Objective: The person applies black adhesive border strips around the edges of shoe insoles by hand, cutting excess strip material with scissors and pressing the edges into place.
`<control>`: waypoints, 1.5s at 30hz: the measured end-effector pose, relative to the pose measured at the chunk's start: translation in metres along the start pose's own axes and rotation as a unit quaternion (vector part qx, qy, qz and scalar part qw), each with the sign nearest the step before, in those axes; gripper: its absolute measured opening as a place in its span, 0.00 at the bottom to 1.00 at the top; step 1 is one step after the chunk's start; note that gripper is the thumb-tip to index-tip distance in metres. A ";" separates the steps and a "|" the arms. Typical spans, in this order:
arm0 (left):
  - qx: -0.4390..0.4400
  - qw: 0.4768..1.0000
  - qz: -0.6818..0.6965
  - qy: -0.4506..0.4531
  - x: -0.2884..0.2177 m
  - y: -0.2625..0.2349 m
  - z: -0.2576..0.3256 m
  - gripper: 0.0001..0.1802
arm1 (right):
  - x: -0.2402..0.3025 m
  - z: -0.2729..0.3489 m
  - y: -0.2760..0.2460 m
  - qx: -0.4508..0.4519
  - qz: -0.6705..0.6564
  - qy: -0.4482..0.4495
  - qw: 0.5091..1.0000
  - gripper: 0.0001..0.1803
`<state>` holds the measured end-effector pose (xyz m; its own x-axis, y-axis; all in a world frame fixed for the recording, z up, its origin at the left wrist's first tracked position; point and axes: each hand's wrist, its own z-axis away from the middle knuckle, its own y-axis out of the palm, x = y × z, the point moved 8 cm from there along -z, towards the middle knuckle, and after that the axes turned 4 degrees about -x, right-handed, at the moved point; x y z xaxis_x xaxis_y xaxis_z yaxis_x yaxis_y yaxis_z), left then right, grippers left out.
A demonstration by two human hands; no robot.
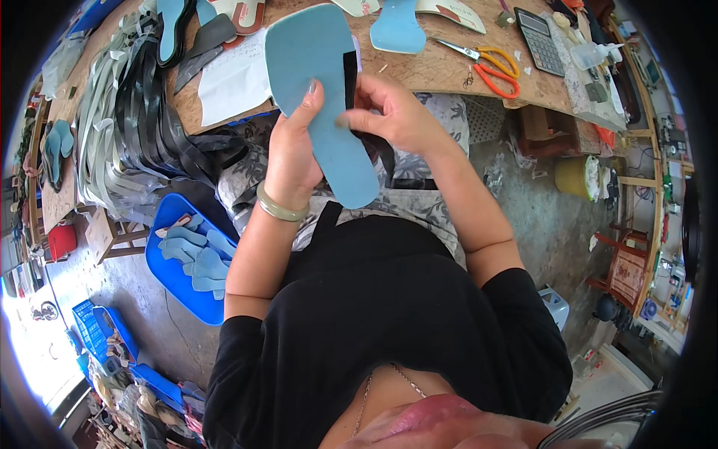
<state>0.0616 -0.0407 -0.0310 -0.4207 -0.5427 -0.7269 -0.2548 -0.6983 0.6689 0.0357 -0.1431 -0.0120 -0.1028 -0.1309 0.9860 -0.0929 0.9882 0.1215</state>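
Note:
My left hand [294, 142] is closed on a light-blue shoe insole [310, 52], with the thumb across its face and the fingers hidden behind. The insole is held up over my lap, wide end away from me and narrow end toward me. Along its right edge runs a black strip [349, 78]. At that edge my right hand [389, 112] is closed, thumb and fingers pinching the strip against the insole. More dark strip hangs below the right hand, down to my lap.
Orange-handled scissors [493, 67] and a calculator [540, 43] lie on the wooden table [441, 75]. Paper [232, 78] and more insoles [398, 26] lie there too. Black and grey strips [142, 112] drape over its left side. A blue tub [161, 254] of insoles stands at lower left.

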 end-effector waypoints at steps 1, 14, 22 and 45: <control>0.012 1.000 0.011 -0.027 0.002 0.000 0.000 0.25 | -0.002 -0.001 -0.002 -0.002 0.000 0.002 1.000 0.10; 0.007 0.995 -0.081 -0.059 0.022 -0.011 0.008 0.12 | 0.016 -0.017 -0.022 -0.128 0.267 -0.139 0.945 0.19; -0.023 0.999 -0.011 0.035 -0.003 -0.006 0.008 0.09 | -0.007 0.035 -0.011 -0.169 0.130 0.034 0.976 0.18; -0.018 0.986 0.043 0.161 -0.011 -0.004 0.022 0.14 | 0.013 0.027 0.006 -0.144 0.185 -0.064 0.970 0.06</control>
<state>0.0480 -0.0218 -0.0226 -0.1394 -0.7169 -0.6831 -0.1974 -0.6558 0.7286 0.0071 -0.1412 -0.0013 -0.1997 0.2467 0.9483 0.2534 0.9479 -0.1932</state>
